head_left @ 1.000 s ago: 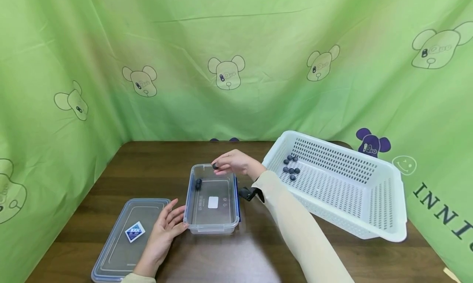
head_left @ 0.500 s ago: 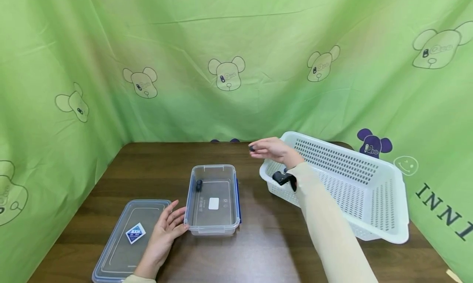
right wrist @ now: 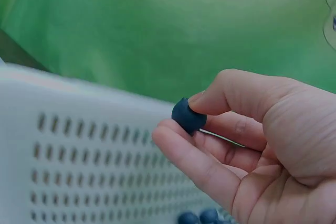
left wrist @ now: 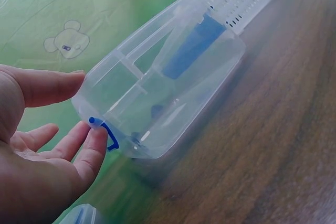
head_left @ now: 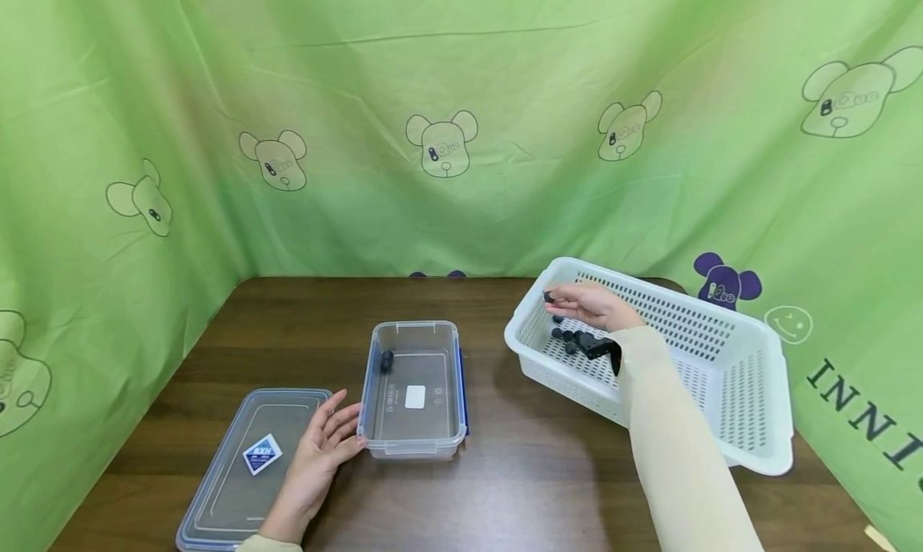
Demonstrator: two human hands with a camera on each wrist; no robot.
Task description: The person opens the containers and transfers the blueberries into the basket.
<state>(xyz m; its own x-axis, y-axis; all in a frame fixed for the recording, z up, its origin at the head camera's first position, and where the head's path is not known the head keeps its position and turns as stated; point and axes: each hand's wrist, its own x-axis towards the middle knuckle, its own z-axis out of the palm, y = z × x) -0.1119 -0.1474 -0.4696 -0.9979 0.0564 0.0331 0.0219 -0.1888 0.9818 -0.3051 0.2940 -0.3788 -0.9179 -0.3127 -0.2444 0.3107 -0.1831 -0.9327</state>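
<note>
A dark blueberry (right wrist: 189, 116) is pinched between the thumb and fingertips of my right hand (head_left: 591, 305), which hovers over the left end of the white perforated basket (head_left: 566, 386). Several more blueberries (head_left: 557, 333) lie on the basket's floor, partly hidden beneath that hand. My left hand (head_left: 317, 456) rests at the near left corner of a clear plastic food container (head_left: 414, 444), palm turned up and fingers relaxed. Its thumb touches the rim, while fingertips are at a blue clip (left wrist: 107, 134) in the left wrist view. A few blueberries (head_left: 387, 361) sit inside the container along its left side.
A clear lid (head_left: 223, 496) with a blue edge and a diamond label lies on the wooden table (head_left: 310, 312), left of the container and partly behind my left hand. A green patterned curtain (head_left: 360, 215) hangs around the table's back and sides.
My right hand has moved right from above the container's far edge to over the basket, still pinching the blueberry. My left hand has stayed at the container's corner.
</note>
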